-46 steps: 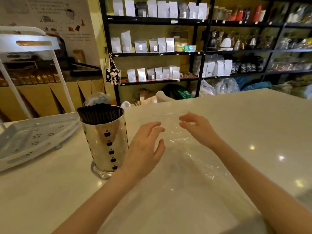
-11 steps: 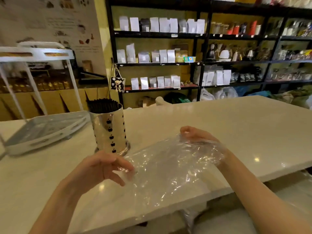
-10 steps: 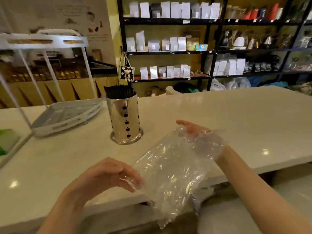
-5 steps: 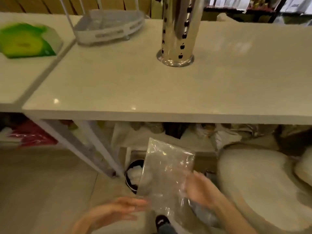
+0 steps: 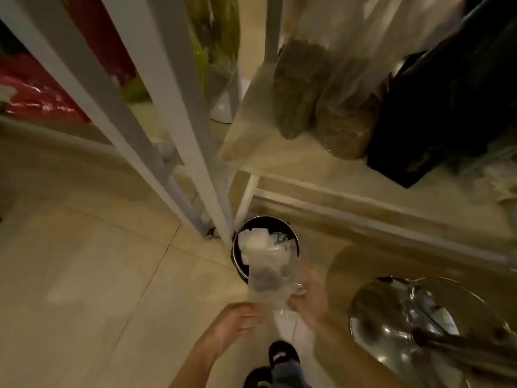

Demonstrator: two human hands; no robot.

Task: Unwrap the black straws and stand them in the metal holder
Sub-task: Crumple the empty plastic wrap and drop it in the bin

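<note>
Crumpled clear plastic wrapper (image 5: 270, 278) pinched between left hand (image 5: 234, 322) and right hand (image 5: 309, 296), long axis pointing ahead into round black bin (image 5: 237, 249); right hand nearer. Straws, holder unseen.

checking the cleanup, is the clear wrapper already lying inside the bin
No, the clear wrapper is held by both hands above the black bin.

Both forearms are bare, without sleeves, and the left hand (image 5: 237, 322) and right hand (image 5: 310, 298) wear no gloves. Below them is a black shoe (image 5: 282, 355) with a small white mark, and a blue jeans leg (image 5: 288, 373).
</note>
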